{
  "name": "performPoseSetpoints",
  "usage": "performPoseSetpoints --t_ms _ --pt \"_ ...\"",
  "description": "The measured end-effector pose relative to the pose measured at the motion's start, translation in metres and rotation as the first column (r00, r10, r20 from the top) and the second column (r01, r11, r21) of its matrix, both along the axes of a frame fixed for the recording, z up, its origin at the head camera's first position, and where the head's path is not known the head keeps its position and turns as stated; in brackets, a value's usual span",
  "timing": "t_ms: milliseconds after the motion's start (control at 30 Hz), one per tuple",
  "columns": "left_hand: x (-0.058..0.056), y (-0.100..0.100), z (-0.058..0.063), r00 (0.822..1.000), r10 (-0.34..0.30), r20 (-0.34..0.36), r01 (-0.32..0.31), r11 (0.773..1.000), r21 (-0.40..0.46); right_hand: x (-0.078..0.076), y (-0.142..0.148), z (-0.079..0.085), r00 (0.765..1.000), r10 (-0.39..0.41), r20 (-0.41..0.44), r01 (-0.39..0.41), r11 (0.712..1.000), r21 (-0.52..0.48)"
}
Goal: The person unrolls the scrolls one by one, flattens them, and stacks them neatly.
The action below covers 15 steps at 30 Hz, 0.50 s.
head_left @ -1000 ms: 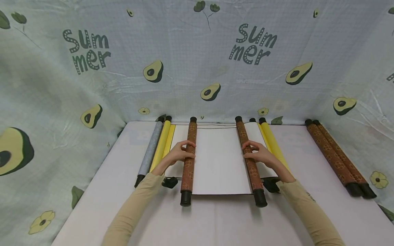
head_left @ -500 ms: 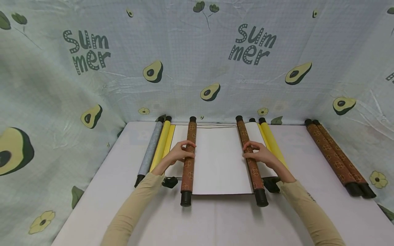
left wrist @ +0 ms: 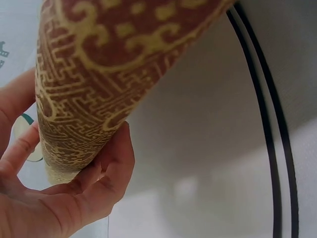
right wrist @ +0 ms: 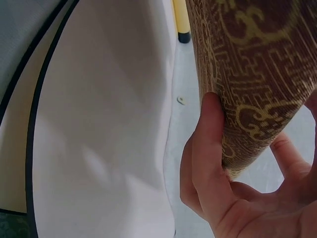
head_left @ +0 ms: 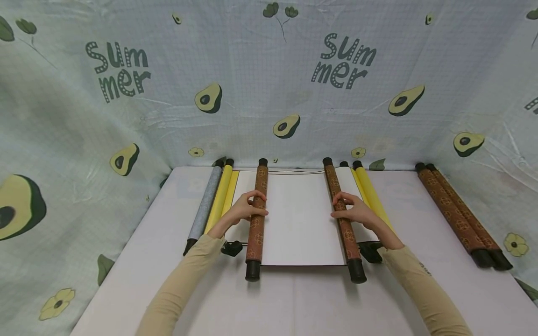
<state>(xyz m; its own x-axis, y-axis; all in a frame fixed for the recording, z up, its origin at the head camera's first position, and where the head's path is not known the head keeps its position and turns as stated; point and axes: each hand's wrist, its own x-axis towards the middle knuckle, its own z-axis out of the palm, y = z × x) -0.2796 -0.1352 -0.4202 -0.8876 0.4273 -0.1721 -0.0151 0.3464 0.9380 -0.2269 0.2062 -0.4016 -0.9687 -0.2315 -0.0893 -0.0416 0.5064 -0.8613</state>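
A hanging scroll with brown, gold-patterned rolls lies part-way unrolled, its white sheet (head_left: pixel 303 224) showing between them. My left hand (head_left: pixel 244 208) grips the left brown roll (head_left: pixel 254 240) around its middle. Thumb and fingers stand on opposite sides of that roll (left wrist: pixel 89 94) in the left wrist view. On the other side my right hand (head_left: pixel 358 212) grips the right brown roll (head_left: pixel 349 238) in the same way. The right wrist view shows the fingers (right wrist: pixel 208 148) along the inner side of the roll. Black knobs cap both rolls.
Under the brown scroll another white scroll spreads out, with yellow rolls (head_left: pixel 221 196) (head_left: pixel 375 198) at its sides. A grey roll (head_left: pixel 206 205) lies at the far left. Two brown rolls (head_left: pixel 456 212) lie together at the right. A patterned cloth wall (head_left: pixel 248 135) stands behind the table (head_left: pixel 277 303).
The right brown roll has shifted very slightly to the right, with my right hand holding it. My left hand keeps its grip, almost unmoved.
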Motion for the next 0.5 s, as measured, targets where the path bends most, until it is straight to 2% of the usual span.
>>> performPoseSetpoints --t_ms 367,500 --pt "-0.0019 -0.0072 -0.0001 1.0 -0.006 0.005 0.006 1.0 0.02 0.0017 0.0048 0.0032 0.999 0.01 0.046 -0.01 1.0 -0.018" --pt "-0.0009 -0.0085 0.0003 1.0 -0.005 0.001 0.005 1.0 0.02 0.0015 0.006 0.0013 0.999 0.003 0.031 -0.003 1.0 -0.01"
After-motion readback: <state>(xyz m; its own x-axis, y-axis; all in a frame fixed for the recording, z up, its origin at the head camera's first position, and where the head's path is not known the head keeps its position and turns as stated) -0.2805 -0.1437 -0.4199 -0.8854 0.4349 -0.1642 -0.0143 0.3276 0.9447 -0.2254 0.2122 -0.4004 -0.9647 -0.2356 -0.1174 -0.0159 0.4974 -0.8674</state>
